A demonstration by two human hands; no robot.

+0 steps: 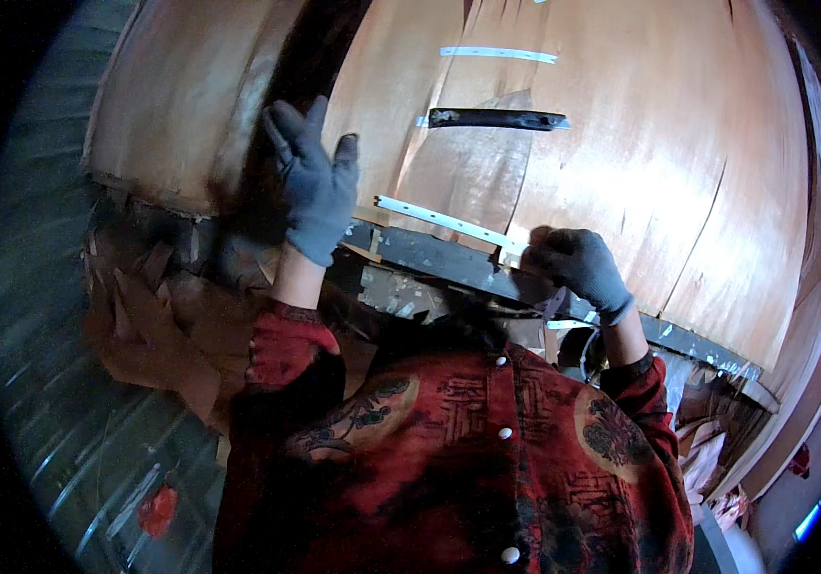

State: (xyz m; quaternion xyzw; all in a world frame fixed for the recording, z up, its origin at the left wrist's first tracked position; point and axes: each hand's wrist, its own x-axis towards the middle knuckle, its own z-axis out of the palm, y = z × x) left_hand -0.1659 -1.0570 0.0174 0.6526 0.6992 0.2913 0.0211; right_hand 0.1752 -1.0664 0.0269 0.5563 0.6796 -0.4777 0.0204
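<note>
My left hand (pixel 320 191), in a grey glove with dark fingertips, is raised with its fingers spread and nothing in them. It is over the dark gap at the left edge of a wide sheet of thin wood veneer (pixel 621 163). My right hand (pixel 583 268), gloved alike, is closed at the veneer's near edge. Its fingertips are at the right end of a white strip with small holes (pixel 444 219); whether they grip it is hidden. Farther up the sheet lies a dark narrow bar (pixel 497 119), across another pale strip. A third white strip (pixel 499 55) lies beyond it.
Another veneer sheet (pixel 176 96) lies left of the dark gap. A grey, chipped ledge (pixel 439 256) runs along the near edge. Broken veneer scraps (pixel 157 335) are heaped below at left, beside ridged dark flooring (pixel 56 383) with a red scrap (pixel 157 510).
</note>
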